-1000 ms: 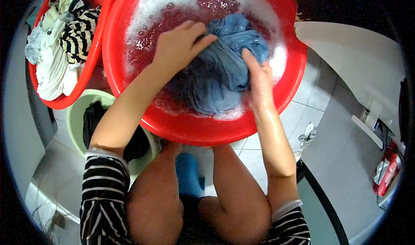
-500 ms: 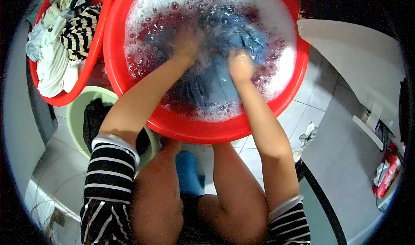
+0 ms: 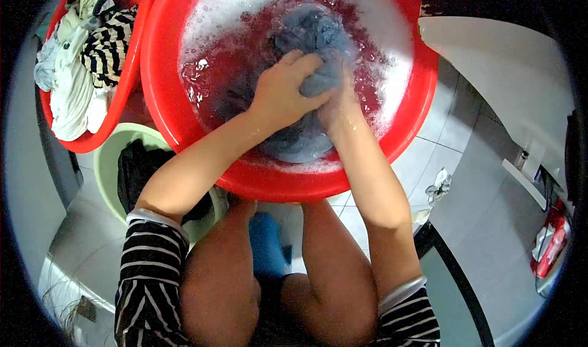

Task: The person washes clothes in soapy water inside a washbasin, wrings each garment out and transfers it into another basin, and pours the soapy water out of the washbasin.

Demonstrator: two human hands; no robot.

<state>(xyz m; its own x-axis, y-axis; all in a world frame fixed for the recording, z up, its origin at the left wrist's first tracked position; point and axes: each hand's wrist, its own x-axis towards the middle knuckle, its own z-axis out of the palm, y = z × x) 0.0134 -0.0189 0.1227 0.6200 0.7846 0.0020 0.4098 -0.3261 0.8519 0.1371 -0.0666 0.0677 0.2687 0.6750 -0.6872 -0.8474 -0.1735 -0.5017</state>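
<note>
Both arms reach forward, angling inward: left forearm (image 3: 195,170) on a long slant, right forearm (image 3: 371,170) steeper. The left hand (image 3: 283,91) shows its back, fingers curled in a grip, thumb pointing towards the right hand (image 3: 340,105) — that one's blurred, fingers mostly hidden — wrists apart.

The single view comes from a camera worn on the person's head, above the near side of the red basin (image 3: 294,191), facing forward and steeply down into it. It sits close enough that the basin's far rim runs out past the top edge, with both hands (image 3: 282,93) within the rim. Nearer than the basin, the wearer's thighs (image 3: 220,279) appear from above. A wide, rounded field also takes in floor (image 3: 435,160) right of the basin.
</note>
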